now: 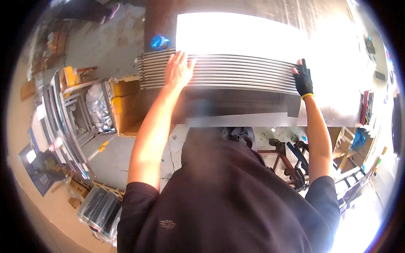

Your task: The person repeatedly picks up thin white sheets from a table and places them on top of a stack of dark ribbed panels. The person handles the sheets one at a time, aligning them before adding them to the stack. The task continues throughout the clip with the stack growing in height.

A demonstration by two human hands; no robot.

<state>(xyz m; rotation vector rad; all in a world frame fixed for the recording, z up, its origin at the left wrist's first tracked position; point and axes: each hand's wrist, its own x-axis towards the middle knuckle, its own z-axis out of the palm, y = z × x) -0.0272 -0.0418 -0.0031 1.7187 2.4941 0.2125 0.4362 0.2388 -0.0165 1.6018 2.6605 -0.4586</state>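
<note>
A row of several long, thin metal rods (240, 71) lies side by side across the metal worktable (333, 107) in front of me. My left hand (179, 71), bare, rests flat on the rods near their left part, its fingers stretched toward the far side and the thumb apart. At the right end of the row is my right hand (303, 78), in a black glove with a yellow cuff and some bare fingertips. Its fingers point away from me and touch or nearly touch the rod ends. Neither hand is wrapped around a rod.
Behind the rods, a sheet-like area (236, 33) glares white. A crumpled blue plastic piece (160, 42) sits at the far left. An open cardboard box (126, 103) stands left of the table, near stacked frames (63, 122). Below right is a wheeled metal stand (291, 162).
</note>
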